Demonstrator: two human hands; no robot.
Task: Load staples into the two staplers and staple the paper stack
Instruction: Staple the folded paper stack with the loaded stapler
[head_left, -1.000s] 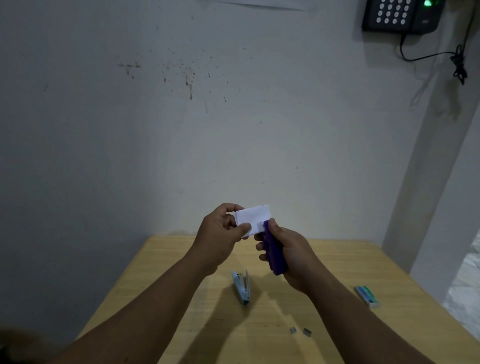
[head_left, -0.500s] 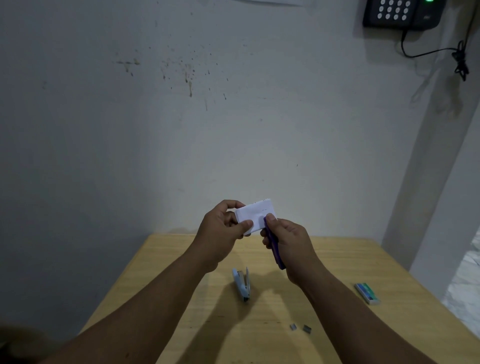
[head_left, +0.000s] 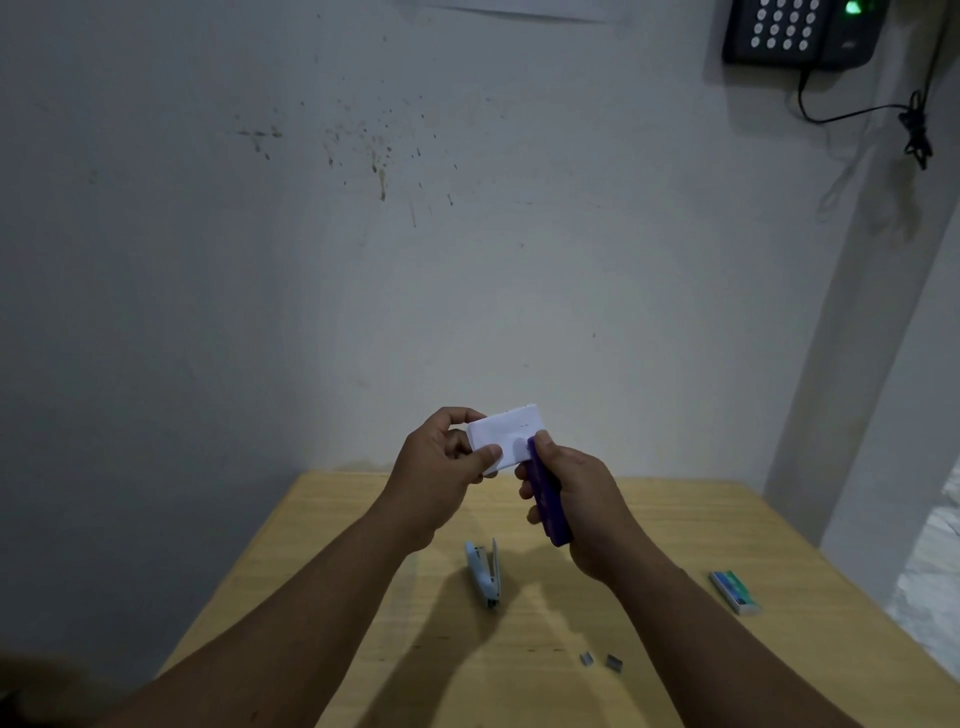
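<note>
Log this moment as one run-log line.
left hand: holds paper stack | right hand: purple stapler at stack | blue stapler: on table

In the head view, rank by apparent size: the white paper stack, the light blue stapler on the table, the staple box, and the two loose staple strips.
1. paper stack
2. light blue stapler, close to the paper; the paper is partly covered by the left hand and right hand, so unsure
3. staple box
4. staple strips

Both forearms bare, no sleeves/jewellery visible; hands ungloved.
</note>
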